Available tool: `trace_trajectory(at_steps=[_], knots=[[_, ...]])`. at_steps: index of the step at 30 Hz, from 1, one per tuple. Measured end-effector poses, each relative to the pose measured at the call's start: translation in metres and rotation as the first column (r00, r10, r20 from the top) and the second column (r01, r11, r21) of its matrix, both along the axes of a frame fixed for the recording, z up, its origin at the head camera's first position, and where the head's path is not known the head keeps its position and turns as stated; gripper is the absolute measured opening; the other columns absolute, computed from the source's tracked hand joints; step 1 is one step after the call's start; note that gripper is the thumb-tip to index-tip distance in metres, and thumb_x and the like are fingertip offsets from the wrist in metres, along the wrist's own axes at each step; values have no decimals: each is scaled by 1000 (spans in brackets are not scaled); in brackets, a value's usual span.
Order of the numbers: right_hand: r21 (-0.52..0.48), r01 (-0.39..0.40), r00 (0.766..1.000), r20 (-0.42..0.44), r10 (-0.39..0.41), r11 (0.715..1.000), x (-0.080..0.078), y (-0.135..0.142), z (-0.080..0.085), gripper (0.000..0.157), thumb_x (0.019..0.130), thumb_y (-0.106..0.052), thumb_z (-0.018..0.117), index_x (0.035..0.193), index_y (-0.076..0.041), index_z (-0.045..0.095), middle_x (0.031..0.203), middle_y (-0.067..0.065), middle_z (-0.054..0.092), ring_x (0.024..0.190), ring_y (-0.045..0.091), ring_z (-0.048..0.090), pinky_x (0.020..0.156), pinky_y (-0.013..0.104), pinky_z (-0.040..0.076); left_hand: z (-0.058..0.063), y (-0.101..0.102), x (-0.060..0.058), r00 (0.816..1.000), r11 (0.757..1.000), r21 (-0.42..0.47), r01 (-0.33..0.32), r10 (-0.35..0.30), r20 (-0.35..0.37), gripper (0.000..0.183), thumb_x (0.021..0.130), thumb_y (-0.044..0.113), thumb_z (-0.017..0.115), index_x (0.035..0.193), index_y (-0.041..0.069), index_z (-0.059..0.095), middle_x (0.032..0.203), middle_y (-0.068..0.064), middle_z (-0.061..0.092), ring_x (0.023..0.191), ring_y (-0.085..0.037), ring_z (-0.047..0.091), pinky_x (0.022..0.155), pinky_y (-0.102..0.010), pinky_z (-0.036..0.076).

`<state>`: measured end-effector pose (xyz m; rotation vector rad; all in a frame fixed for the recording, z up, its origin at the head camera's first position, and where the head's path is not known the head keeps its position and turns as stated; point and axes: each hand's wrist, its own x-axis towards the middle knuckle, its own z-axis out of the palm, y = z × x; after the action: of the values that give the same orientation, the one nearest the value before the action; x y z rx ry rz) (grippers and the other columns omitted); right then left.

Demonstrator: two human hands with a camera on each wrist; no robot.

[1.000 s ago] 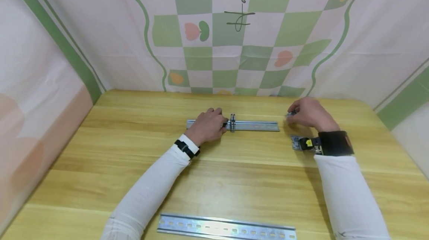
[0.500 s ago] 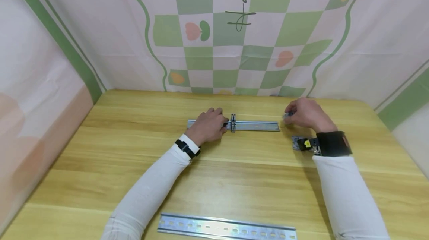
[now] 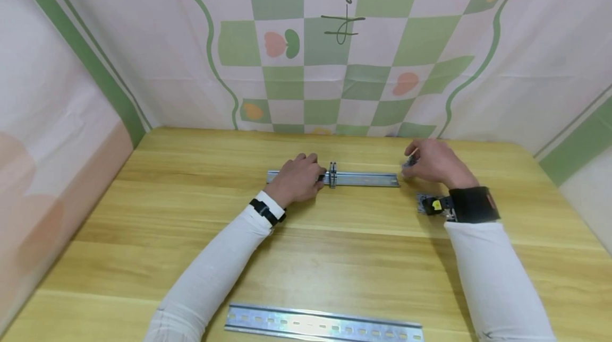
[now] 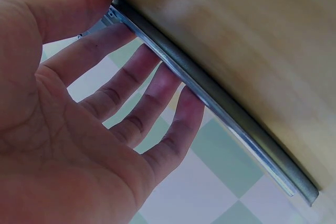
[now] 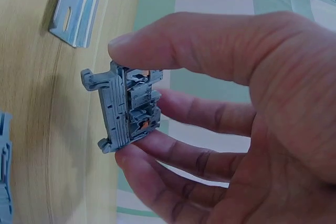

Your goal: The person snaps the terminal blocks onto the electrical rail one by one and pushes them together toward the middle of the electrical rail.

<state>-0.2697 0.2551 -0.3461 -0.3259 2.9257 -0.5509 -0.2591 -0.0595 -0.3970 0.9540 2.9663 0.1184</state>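
Observation:
My left hand point(image 3: 297, 178) holds a slotted metal DIN rail point(image 3: 365, 179) at the back of the table. In the left wrist view, thumb and fingertips meet along the rail's edge point(image 4: 247, 140). Thin terminal blocks point(image 3: 332, 175) stand upright on this rail, just right of that hand. Beyond the rail's right end, my right hand point(image 3: 437, 161) pinches a grey terminal block point(image 5: 128, 106) between thumb and fingers, above the table. Its ribbed, clip-footed side faces away from the palm, and small copper-coloured parts show inside.
Another grey terminal block point(image 3: 421, 204) lies below the right hand, partly hidden by the wrist camera point(image 3: 436, 205). A second, longer DIN rail point(image 3: 322, 323) lies near the front of the wooden table point(image 3: 334, 257). A patterned cloth point(image 3: 325, 84) hangs behind.
My right hand has moved slightly left, bringing the terminal block nearer the rail's right end and tilting it. The left hand stays in place on the rail.

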Motion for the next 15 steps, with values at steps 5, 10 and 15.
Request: trace_trajectory(at_steps=[5, 10, 15], knots=[[-31, -15, 1000, -4, 15, 999, -2, -4, -2, 61, 79, -16, 82, 126, 15, 57, 112, 30, 62, 103, 41, 59, 89, 57, 48, 1, 0, 0, 1000, 1000, 4, 1, -1, -1, 27, 102, 31, 61, 122, 17, 74, 110, -5, 59, 95, -24, 53, 73, -37, 53], [-109, -57, 998, -19, 55, 992, -2, -12, -2, 58, 79, -12, 81, 126, 15, 58, 114, 29, 65, 105, 40, 61, 93, 56, 48, 1, 0, 0, 1000, 1000, 2, -1, 1, -2, 27, 102, 31, 61, 122, 17, 74, 111, -5, 59, 96, -24, 54, 73, -36, 53], [-214, -103, 995, -20, 102, 971, -1, -23, -4, 55, 81, -7, 80, 128, 13, 59, 120, 30, 64, 111, 43, 62, 97, 54, 49, 1, 0, 0, 1000, 1000, 3, -2, 2, 2, 28, 102, 32, 61, 122, 17, 74, 111, -5, 59, 96, -24, 54, 74, -36, 53]])
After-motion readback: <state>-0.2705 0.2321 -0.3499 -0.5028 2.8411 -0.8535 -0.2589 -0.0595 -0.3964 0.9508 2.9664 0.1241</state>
